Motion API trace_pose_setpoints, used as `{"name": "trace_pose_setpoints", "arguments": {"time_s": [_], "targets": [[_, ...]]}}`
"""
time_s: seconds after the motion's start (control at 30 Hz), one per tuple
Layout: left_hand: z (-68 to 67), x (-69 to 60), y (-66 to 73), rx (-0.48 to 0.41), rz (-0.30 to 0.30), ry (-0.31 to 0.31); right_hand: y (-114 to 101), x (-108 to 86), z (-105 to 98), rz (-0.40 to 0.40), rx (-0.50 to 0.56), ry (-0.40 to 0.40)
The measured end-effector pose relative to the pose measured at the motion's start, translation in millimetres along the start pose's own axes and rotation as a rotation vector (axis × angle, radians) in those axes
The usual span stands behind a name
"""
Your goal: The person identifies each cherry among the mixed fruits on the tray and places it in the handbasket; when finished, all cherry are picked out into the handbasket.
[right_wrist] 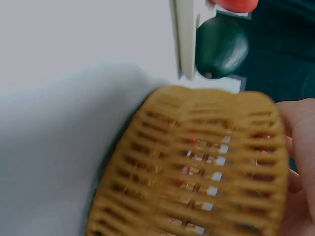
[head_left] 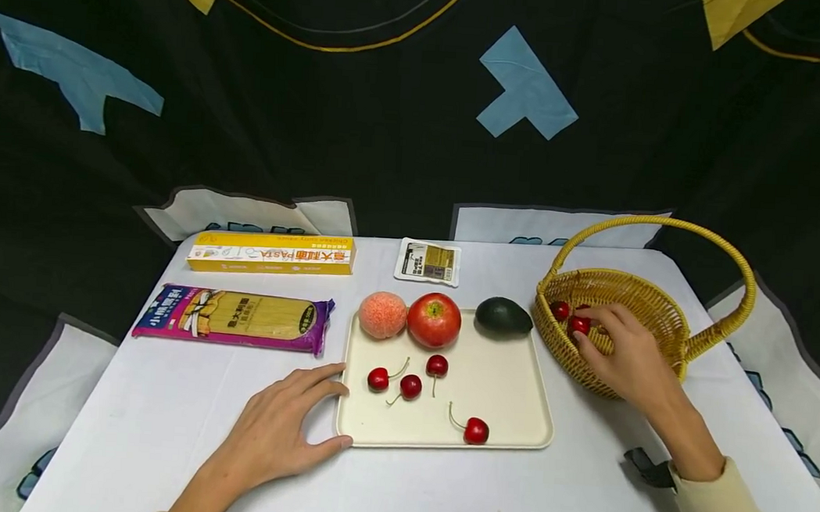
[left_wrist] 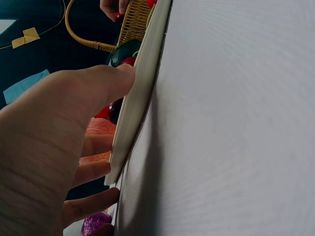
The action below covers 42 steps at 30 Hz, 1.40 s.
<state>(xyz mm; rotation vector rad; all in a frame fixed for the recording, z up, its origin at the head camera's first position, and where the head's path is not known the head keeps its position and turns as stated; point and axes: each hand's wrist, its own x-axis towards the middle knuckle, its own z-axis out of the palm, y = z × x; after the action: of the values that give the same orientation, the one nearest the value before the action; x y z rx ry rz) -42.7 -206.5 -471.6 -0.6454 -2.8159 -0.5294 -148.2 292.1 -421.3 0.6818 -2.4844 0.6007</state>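
Note:
My right hand point(head_left: 622, 355) reaches into the yellow wicker basket point(head_left: 566, 359) and pinches a red cherry point(head_left: 579, 324). Another cherry point(head_left: 559, 310) lies in the basket, just left of it. In the right wrist view the basket's woven side point(right_wrist: 197, 162) hides most of the fingers. My left hand point(head_left: 280, 420) touches the left edge of the cream tray point(head_left: 514, 395), its fingers spread and thumb at the front corner. On the tray are several cherries with stems point(head_left: 410, 387), a red apple point(head_left: 434, 320), a peach-coloured round fruit point(head_left: 382, 315) and a dark green avocado point(head_left: 502, 317).
A purple-edged pack of spaghetti point(head_left: 237, 320) lies left of the tray, with a yellow pasta box point(head_left: 272, 254) behind it. A small white-and-gold packet point(head_left: 428, 262) is behind the apple. The basket's tall handle point(head_left: 666, 221) arches above the right hand.

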Motion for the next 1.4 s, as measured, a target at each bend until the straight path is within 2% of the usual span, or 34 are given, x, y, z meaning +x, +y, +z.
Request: {"name": "trace_pose_setpoints", "arguments": {"time_s": [0.3,0.57,1.0,1.23,1.4], "targets": [[-0.1,1.2,-0.6,0.002,0.005,0.003,21.9,-2.7,-3.7,0.106,0.0,-0.086],[0.9,1.1,-0.8,0.001,0.001,-0.003,35.7,-1.3,-4.4,0.213,-0.026,-0.22],[1.1,0.4,0.6,-0.002,-0.006,-0.009,49.0,3.1,-2.1,0.225,-0.04,-0.338],[0.8,0.4,-0.1,0.007,0.011,0.006,45.0,4.6,-2.9,0.261,-0.058,-0.371],[0.7,-0.2,-0.9,0.009,0.02,0.016,36.7,5.9,-5.1,0.222,-0.096,-0.307]]}}
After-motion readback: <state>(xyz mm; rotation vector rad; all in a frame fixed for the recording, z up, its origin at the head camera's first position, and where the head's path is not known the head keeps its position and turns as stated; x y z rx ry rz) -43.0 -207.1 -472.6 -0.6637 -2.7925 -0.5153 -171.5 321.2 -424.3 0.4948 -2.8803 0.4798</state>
